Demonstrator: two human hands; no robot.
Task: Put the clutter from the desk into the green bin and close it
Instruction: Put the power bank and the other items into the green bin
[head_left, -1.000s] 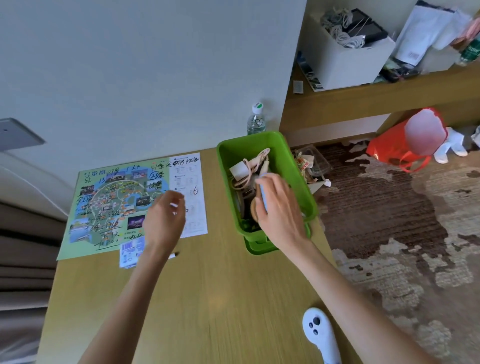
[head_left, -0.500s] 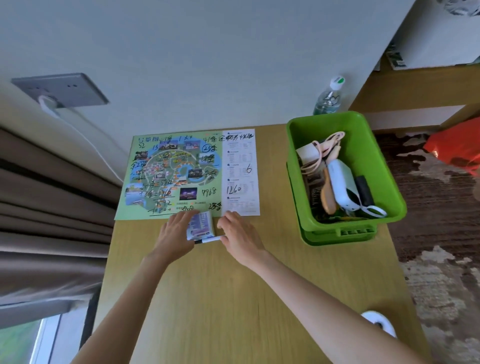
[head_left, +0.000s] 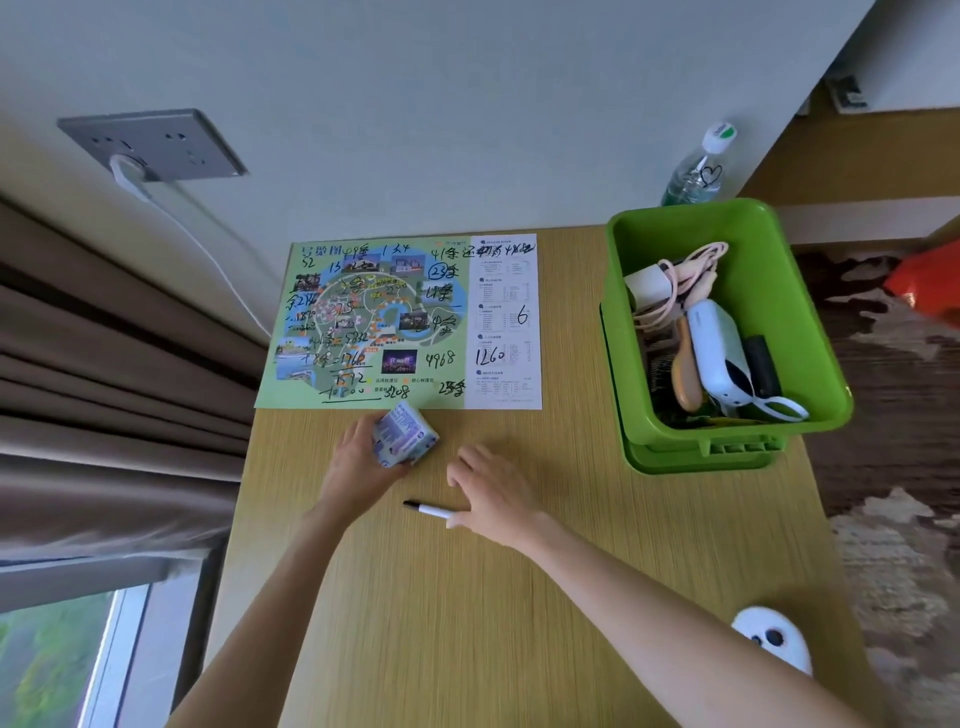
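Gathering step: left hand (head_left: 363, 460) grips a folded leaflet (head_left: 406, 435) just below the map (head_left: 363, 322), right hand (head_left: 491, 491) lies flat, fingers loose, touching the pen (head_left: 428, 511) on the desk (head_left: 467, 623); next, likely pinch pen and carry both to the bin (head_left: 691, 221), well apart at right

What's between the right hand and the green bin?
Just bare desk. In the head view, nothing lies on the wood between the right hand and the green bin.
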